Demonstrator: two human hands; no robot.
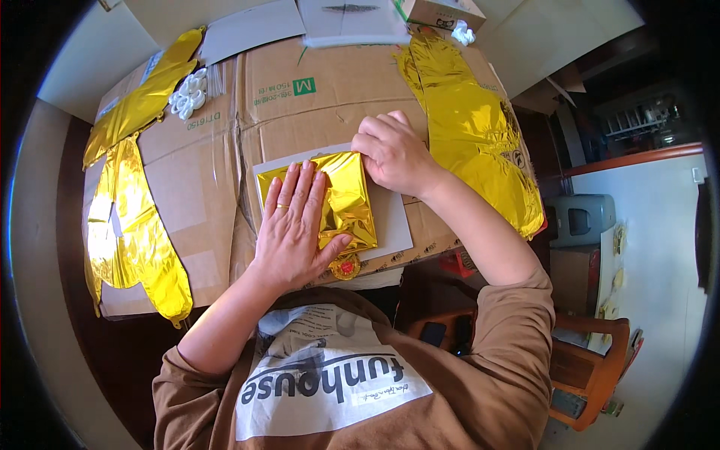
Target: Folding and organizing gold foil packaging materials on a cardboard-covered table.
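Plainly, the person's left hand (294,229) lies palm down on a folded gold foil sheet (349,202), its fingers extended and nearly side by side, a ring on one of them, with nothing clamped between them and the thumb set off toward the lower part of the foil. The right hand (397,154) is at the upper right corner of that foil, fingers curled in toward the palm; one cannot tell from this view whether they pinch the edge or only rest against it. The foil sits on a pale grey board (394,217), which shows along the right side and lies near the front edge of the brown cardboard (292,112) covering the table. Just below the foil is a small round gold piece (346,268) with a red centre. Well apart to the left lie flat gold foil shapes (142,217), beside a clump of white curled pieces (189,94). To the right, a heap of creased gold foil (476,142) reaches the cardboard's right edge. Along the far side are a grey-white sheet (253,31), a clear plastic bag (356,28) and a box (442,13), a small white bundle (463,33) near it.
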